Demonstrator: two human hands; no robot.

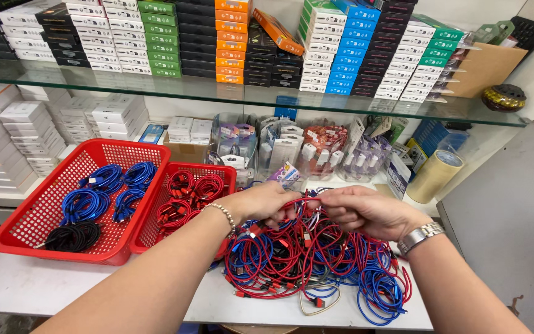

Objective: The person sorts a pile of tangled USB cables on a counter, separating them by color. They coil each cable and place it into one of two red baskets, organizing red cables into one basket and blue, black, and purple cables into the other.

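left hand [266, 203] and right hand [360, 210] meet over the middle of the table, fingers curled shut, both pinching the same red cable [307, 203] pulled taut between them just above the heap. left wrist wears a beaded bracelet [224, 215]; right wrist a metal watch [420, 237]. directly under the hands lies a loose tangled pile of red and blue cables [316, 260], sprawling toward the near right edge of the white table [50, 287], with one blue loop [381, 297] trailing nearest the edge. just left of the pile, touching it, a small red basket [149, 235] holds coiled red cables [186, 195]. further left, side by side with it, a larger red basket [38, 213] holds coiled blue cables [103, 192] toward its far side and one black coil [72, 236] at its near side. far behind the hands, clear tubs of packaged small accessories [279, 148] stand in a row under a glass shelf [248, 96]. to the right of them a wide roll of tan tape [435, 176] rests tilted. on the glass shelf, stacked flat boxes [217, 37] in white, black, green, orange and blue run across the far wall. white boxes [26, 130] are piled at far left.
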